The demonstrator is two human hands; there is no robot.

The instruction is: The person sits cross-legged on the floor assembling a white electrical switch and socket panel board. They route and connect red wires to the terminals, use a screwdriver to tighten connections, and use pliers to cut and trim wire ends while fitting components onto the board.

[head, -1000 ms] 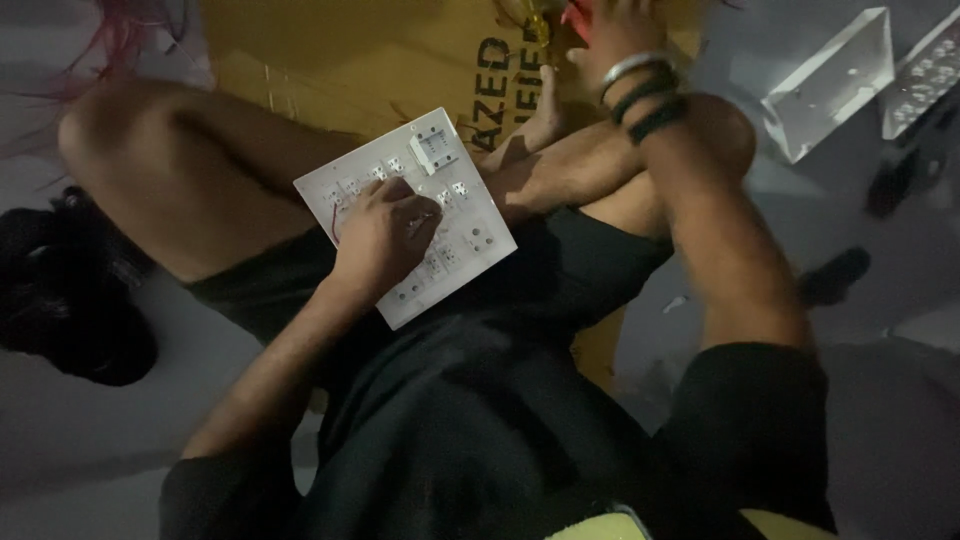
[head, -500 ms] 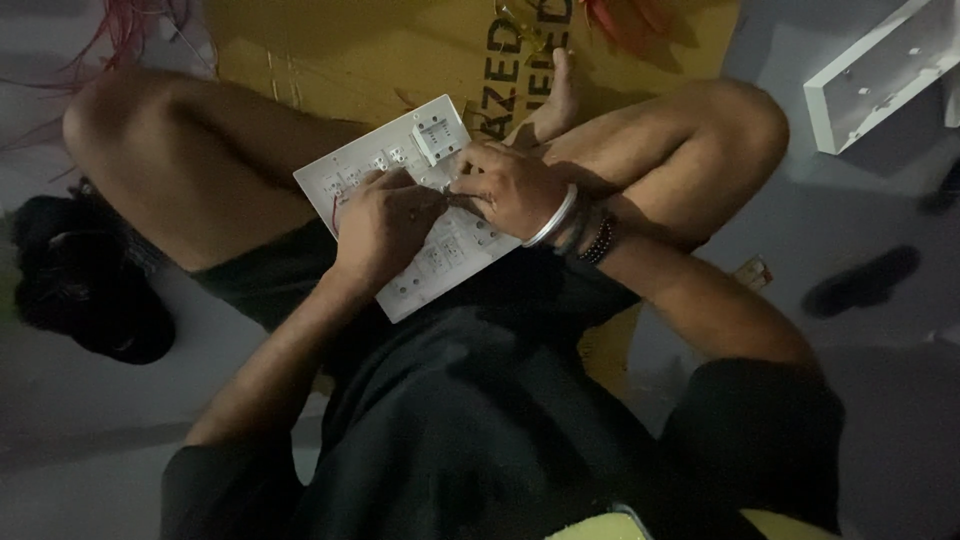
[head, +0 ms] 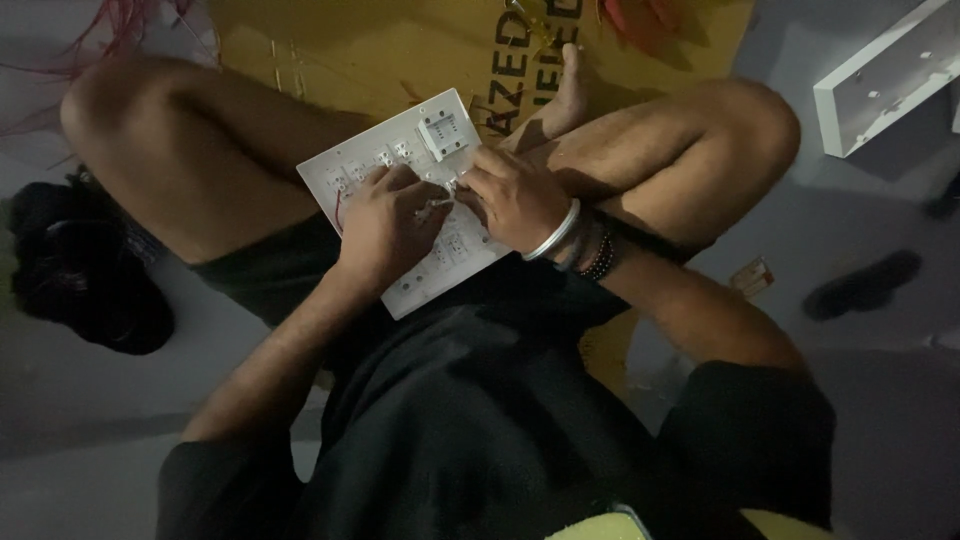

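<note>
White plastic switch plate [head: 410, 205], rectangular, lies tilted across the seated person's lap, one corner toward the yellow cardboard sheet [head: 380, 50] spread on the floor. Its upper face carries rows of small switch and socket modules and one larger squarish module near the top corner.

Left hand [head: 385, 225]: rests flat-ish on the middle of the plate, fingers [head: 375, 180] curled down onto the modules, pressing or steadying; whether the fingertips pinch anything, cannot tell. Thin red wire shows at the plate just beside this hand's knuckles.

Right hand [head: 515, 200]: comes in from the plate's right edge, fingers [head: 478, 180] bent and drawn together, tips meeting the left hand's over a small pale part [head: 438, 205] near the plate's centre. Part is too small and dim to make out. Grip looks closed on it, thumb side hidden.

Right wrist wears a pale bangle [head: 555, 232] and dark beaded bands [head: 598, 258].

Plate sits under both hands, touching both, propped against the crossed legs.

Around: dark bag [head: 80, 270] on the grey floor [head: 870, 400] at far left; white box-shaped casing [head: 885, 75] at upper right, well apart from the hands; dark sandal [head: 860, 285] on the floor to the right.
</note>
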